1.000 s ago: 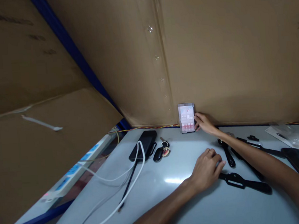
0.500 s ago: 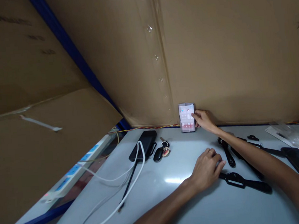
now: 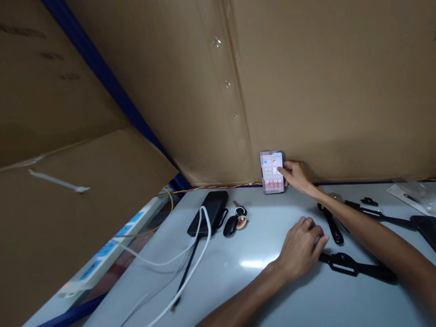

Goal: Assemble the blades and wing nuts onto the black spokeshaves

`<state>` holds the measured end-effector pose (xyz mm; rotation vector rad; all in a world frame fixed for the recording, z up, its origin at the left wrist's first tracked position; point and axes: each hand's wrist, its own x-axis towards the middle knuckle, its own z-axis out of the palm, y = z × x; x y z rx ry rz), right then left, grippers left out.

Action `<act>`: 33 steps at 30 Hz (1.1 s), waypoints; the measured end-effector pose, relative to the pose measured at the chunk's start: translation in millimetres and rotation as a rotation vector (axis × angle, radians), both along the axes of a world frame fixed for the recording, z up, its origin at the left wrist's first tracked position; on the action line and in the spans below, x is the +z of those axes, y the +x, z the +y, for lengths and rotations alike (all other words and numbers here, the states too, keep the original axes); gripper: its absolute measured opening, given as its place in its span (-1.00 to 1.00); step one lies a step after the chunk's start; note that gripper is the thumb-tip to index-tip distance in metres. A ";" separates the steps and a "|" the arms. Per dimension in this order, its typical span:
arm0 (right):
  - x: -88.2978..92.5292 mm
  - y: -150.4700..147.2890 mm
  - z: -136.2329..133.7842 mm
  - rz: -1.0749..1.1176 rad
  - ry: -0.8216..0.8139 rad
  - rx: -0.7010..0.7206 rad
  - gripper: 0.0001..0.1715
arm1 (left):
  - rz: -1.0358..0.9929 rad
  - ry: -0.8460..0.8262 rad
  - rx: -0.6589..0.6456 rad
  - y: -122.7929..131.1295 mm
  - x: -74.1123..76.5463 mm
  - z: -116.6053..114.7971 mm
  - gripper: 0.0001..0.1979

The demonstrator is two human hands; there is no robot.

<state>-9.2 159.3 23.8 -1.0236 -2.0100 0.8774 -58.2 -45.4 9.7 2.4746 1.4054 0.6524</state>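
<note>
The one head-worn camera looks forward and down, close over the pale grey tabletop (image 3: 232, 289), facing the tall brown cardboard wall (image 3: 328, 72); the left hand (image 3: 301, 245) sits mid-frame.

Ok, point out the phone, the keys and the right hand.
phone (image 3: 272, 183): head view, lower screen.
keys (image 3: 230, 225): head view, black fob.
right hand (image 3: 297, 176): head view, back of the hand.

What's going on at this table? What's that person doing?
A person touches the lit screen of a phone with a finger of the right hand. The phone stands upright against the cardboard wall. The left hand rests on the table, fingers at the end of a flat black tool. A black power bank with a white cable and some keys lie off to the left.
</note>
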 end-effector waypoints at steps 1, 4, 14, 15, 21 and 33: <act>0.0 0.2 0.5 -0.005 0.015 -0.003 -0.61 | 0.006 0.002 -0.001 -0.2 -0.3 0.1 -0.77; 0.7 1.5 2.3 -0.025 0.049 -0.009 -0.62 | 0.028 0.013 -0.012 -0.5 -1.0 -0.4 -0.73; 5.5 6.2 0.0 -0.078 0.095 0.012 -0.64 | 0.157 0.089 -0.334 0.0 11.7 -14.5 -0.64; 6.1 6.1 0.0 -0.075 0.102 0.012 -0.64 | 0.161 0.088 -0.333 -0.2 13.0 -14.8 -0.66; 9.0 4.6 0.6 -0.064 0.123 0.010 -0.65 | 0.175 0.081 -0.340 -1.0 14.9 -14.2 -0.67; 13.1 4.5 1.9 -0.084 0.120 -0.002 -0.68 | 0.168 0.068 -0.337 -0.2 14.2 -14.8 -0.68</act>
